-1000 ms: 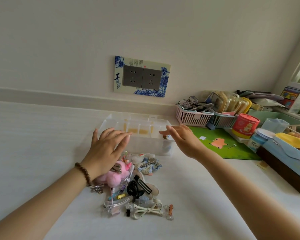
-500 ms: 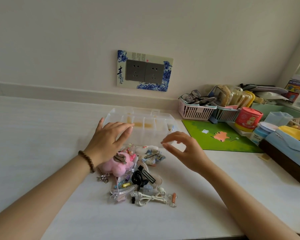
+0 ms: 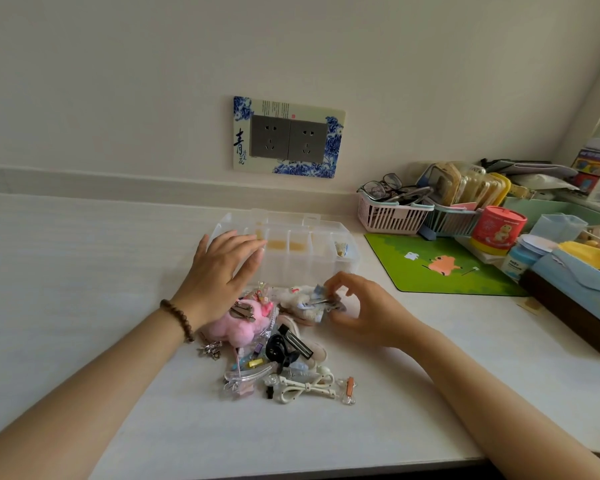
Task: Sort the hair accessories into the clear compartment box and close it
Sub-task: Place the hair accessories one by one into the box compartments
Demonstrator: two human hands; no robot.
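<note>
At twelve o'clock from the pile of hair accessories (image 3: 278, 344), the left hand (image 3: 222, 271), fingers straight, rests on the open clear compartment box (image 3: 302, 268), and the right hand (image 3: 368, 310), pinching a small clip (image 3: 321, 301) at the pile's two o'clock, should lift it free of tangles first.

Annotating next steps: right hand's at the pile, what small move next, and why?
Probably lift the small blue-and-white metal hair clip into the open clear plastic compartment box: the right hand pinches it, and the left hand rests on the box, just behind the pile.
</note>
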